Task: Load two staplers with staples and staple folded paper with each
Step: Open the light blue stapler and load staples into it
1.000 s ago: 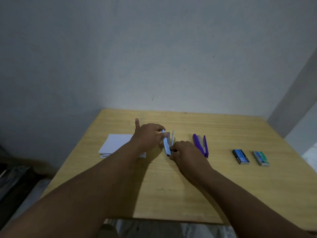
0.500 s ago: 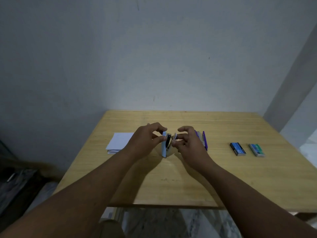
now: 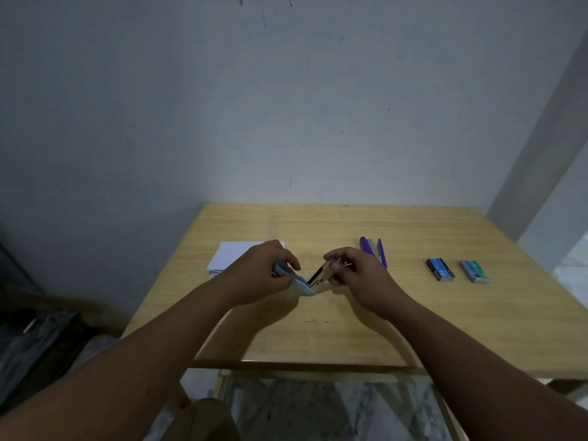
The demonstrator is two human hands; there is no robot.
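A light blue stapler (image 3: 304, 286) is held just above the wooden table (image 3: 350, 316), hinged wide open in a V. My left hand (image 3: 265, 272) grips its blue top cover. My right hand (image 3: 356, 272) holds its metal magazine arm. A purple stapler (image 3: 374, 251) lies on the table just behind my right hand, partly hidden by it. White folded paper (image 3: 234, 254) lies behind my left hand. A blue staple box (image 3: 440, 269) and a green staple box (image 3: 474, 272) lie side by side at the right.
The table stands against a pale wall (image 3: 286, 122). Its front edge runs below my forearms, with a patterned floor (image 3: 318, 409) beneath. Dark clutter (image 3: 35, 342) lies on the floor to the left.
The blue stapler has been lifted off the table and pulled open, my hands drawing its two halves apart. The camera view has tilted upward a little.
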